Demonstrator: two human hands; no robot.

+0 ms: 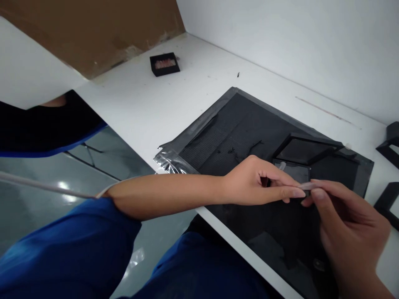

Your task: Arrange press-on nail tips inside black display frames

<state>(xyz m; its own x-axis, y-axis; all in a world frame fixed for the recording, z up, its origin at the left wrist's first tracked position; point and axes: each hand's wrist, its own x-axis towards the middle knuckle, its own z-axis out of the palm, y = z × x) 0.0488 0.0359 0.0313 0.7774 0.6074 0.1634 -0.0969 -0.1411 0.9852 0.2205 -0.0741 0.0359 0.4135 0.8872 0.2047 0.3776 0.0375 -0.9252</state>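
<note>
My left hand (264, 182) reaches in over the black mat, its thumb and forefinger pinched on one end of a small translucent whitish strip (307, 186). The other end of the strip sits between the thumb and forefinger of my right hand (349, 220). I cannot make out exactly what kind of thing the strip is. Just behind the fingers stands a black frame-like lid (308, 149), tilted up, with a dark clear pane. Below it lies a dark flat tray (296, 171), partly hidden by my hands, with a small translucent piece (282, 166) at its left edge.
The black mat (224, 128) is taped onto a white table (131, 95). Dark scraps (230, 149) lie on it. A small black box (164, 64) with pinkish pieces stands at the back left. Black frame-shaped parts (389, 203) are at the right edge. Another person's sleeve (37, 124) shows at left.
</note>
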